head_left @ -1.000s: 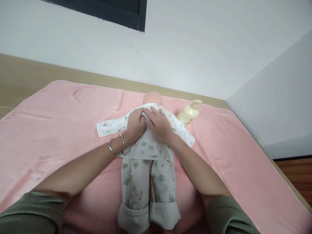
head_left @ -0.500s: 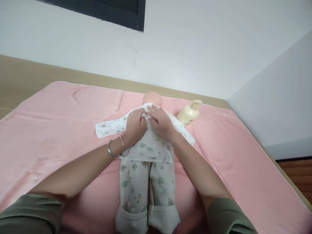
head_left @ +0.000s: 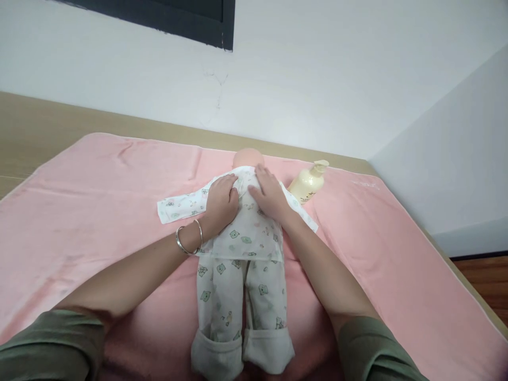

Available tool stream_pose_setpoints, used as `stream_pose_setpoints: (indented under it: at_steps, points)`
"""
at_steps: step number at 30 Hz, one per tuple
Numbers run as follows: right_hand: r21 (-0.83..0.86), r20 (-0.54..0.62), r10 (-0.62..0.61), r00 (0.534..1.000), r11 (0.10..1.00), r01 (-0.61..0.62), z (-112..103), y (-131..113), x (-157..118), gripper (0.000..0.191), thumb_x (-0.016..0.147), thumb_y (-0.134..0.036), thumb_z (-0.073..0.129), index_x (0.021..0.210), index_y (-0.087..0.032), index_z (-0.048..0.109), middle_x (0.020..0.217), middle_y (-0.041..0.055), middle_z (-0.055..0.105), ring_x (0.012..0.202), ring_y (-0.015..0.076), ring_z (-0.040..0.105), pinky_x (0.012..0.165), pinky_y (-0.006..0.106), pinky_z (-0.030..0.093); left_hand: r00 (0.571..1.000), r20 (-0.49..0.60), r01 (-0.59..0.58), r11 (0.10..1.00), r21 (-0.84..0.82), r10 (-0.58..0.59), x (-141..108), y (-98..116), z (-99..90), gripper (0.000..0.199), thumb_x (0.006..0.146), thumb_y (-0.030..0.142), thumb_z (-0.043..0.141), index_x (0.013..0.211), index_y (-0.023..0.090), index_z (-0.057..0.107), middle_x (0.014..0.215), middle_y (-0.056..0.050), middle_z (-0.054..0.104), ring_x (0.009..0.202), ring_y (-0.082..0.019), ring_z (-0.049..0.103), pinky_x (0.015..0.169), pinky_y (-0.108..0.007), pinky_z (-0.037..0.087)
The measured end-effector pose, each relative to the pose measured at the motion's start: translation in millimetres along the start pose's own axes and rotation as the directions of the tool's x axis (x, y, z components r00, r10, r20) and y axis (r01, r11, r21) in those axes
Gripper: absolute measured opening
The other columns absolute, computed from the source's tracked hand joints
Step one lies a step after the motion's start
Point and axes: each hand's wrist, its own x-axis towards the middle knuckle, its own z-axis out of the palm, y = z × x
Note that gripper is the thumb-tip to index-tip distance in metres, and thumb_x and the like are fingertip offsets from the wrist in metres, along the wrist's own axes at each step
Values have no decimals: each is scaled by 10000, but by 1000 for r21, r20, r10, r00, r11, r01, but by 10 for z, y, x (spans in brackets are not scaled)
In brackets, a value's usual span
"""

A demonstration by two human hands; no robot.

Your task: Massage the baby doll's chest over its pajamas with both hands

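A doll lies face down or with its face hidden, its bald head (head_left: 248, 157) at the far end. It wears a white printed top (head_left: 248, 238) and matching trousers (head_left: 265, 296) with turned-up cuffs. My left hand (head_left: 223, 203) rests flat on the left part of the top's chest area, a silver bangle at the wrist. On the right part of the top lies my right hand (head_left: 270, 194), fingers stretched toward the head. Both palms touch the cloth, with a gap between the hands. The sleeves spread out to either side.
A cream pump bottle (head_left: 307, 184) leans beside the right sleeve. Under everything is a pink blanket (head_left: 99, 211) on a wooden surface (head_left: 47, 119). A white wall (head_left: 297, 69) stands behind, with a dark frame (head_left: 190, 16) at its upper left.
My right hand has moved rightward, away from my left hand, baring the middle of the top. My left hand has hardly moved.
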Motion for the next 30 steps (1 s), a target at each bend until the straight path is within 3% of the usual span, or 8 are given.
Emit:
stream_pose_setpoints:
  at_steps: [2, 5, 11, 14, 18, 21, 26, 30]
  points:
    - [0, -33, 166, 986, 986, -166, -17, 137, 95, 480, 1003, -392, 401, 1340, -76, 527, 1407, 211, 573, 1346, 338, 491, 1155, 517, 337, 1000, 6, -15, 999, 39, 15, -27, 59, 23, 452, 866, 215, 392, 1242, 110, 621, 1338, -156, 641, 1294, -297, 547, 1178, -485, 375]
    - [-104, -45, 229, 972, 967, -232, -31, 19, 26, 419, 1027, -372, 348, 1194, -85, 603, 1229, 208, 667, 1207, 333, 579, 1117, 519, 363, 997, 68, -43, 997, 62, 39, 10, 94, 46, 467, 861, 276, 443, 1266, 108, 606, 1383, -167, 611, 1345, -332, 501, 1195, -526, 340]
    - [-294, -50, -22, 999, 956, 6, -76, -482, -339, 435, 984, -235, 373, 1286, 22, 550, 1282, 306, 601, 1245, 394, 533, 1127, 530, 342, 981, 163, 95, 993, 75, -106, 291, -99, 50, 477, 913, 329, 402, 1289, 89, 573, 1445, -206, 552, 1448, -362, 393, 1221, -571, 266]
    - [-157, -5, -19, 1000, 987, 18, -108, -323, -231, 373, 988, -248, 355, 1212, -74, 598, 1203, 221, 652, 1155, 338, 579, 1042, 472, 434, 986, 163, -11, 982, 189, -20, 165, -17, 54, 498, 941, 311, 362, 1309, 29, 544, 1463, -256, 514, 1458, -395, 366, 1208, -604, 256]
    - [-34, 24, 234, 972, 972, -233, -140, 55, 53, 382, 1007, -409, 356, 1105, -132, 601, 1118, 167, 678, 1023, 303, 612, 892, 423, 496, 973, 195, -184, 933, 310, 127, -119, 279, 7, 533, 974, 303, 315, 1380, -8, 464, 1489, -273, 471, 1458, -385, 364, 1188, -572, 303]
    - [-83, 65, 242, 968, 968, -236, -127, 37, 61, 399, 1018, -418, 342, 1092, -127, 605, 1146, 175, 669, 1067, 307, 594, 945, 428, 464, 969, 232, -157, 929, 335, 80, -35, 340, -82, 423, 946, 243, 322, 1233, 54, 568, 1353, -228, 594, 1332, -342, 505, 1123, -501, 392]
    - [-323, -48, 11, 999, 946, -26, -45, -394, -246, 387, 1008, -273, 327, 1174, -31, 580, 1154, 229, 649, 1114, 341, 565, 1029, 447, 404, 926, 293, 149, 943, 298, -239, 361, 136, -207, 321, 951, 307, 304, 893, 181, 593, 970, -126, 712, 921, -259, 646, 847, -383, 500]
    - [-265, -56, 97, 994, 958, -109, -86, -336, -190, 366, 1011, -274, 311, 1076, -99, 625, 1068, 177, 692, 1039, 310, 610, 955, 396, 445, 961, 256, -6, 912, 410, -108, 211, 199, -151, 356, 962, 281, 296, 970, 131, 619, 1020, -173, 697, 1020, -308, 634, 973, -450, 454]
